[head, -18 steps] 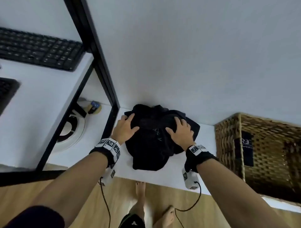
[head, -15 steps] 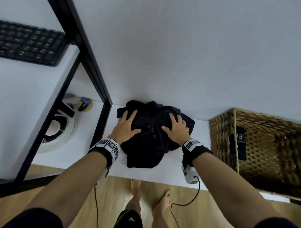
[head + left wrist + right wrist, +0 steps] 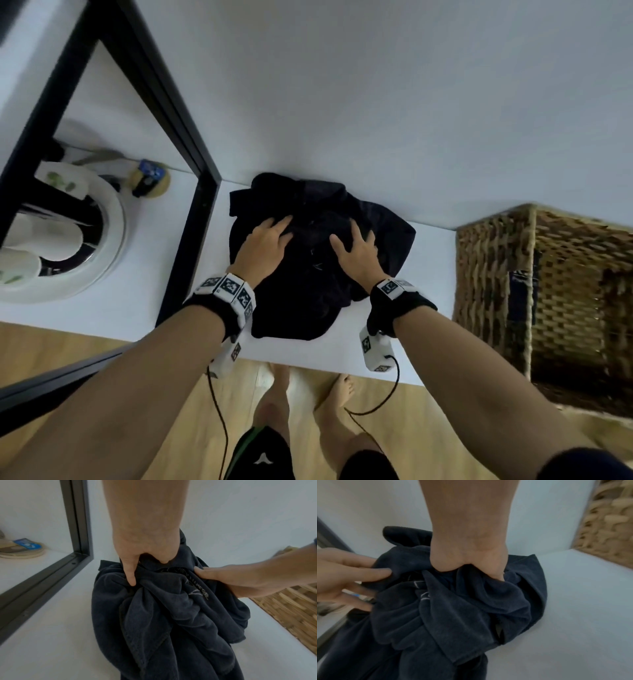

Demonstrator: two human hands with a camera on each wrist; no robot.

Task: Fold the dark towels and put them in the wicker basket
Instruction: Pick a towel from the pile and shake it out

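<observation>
A crumpled heap of dark towels [image 3: 318,274] lies on the white shelf [image 3: 424,260] against the wall. My left hand [image 3: 263,243] rests on the heap's left side with its fingers spread and straight. My right hand [image 3: 356,250] presses on the right side, fingers also extended. In the left wrist view my left hand [image 3: 145,545] has its thumb down in a fold of the towels [image 3: 171,615]. In the right wrist view the thumb of my right hand [image 3: 469,555] sinks into the towels [image 3: 453,608]. The wicker basket [image 3: 548,291] stands on the right, apart from the heap.
A black metal frame post [image 3: 191,246] rises just left of the towels. Beyond it sit a white round appliance [image 3: 102,240] and a small blue-and-tan object [image 3: 150,178]. Below the shelf edge are a wooden floor and bare feet. A dark label [image 3: 517,298] shows inside the basket.
Both hands have slid a little inward, further onto the towel heap. The head view has shifted, so the keyboard at the upper left is out of sight.
</observation>
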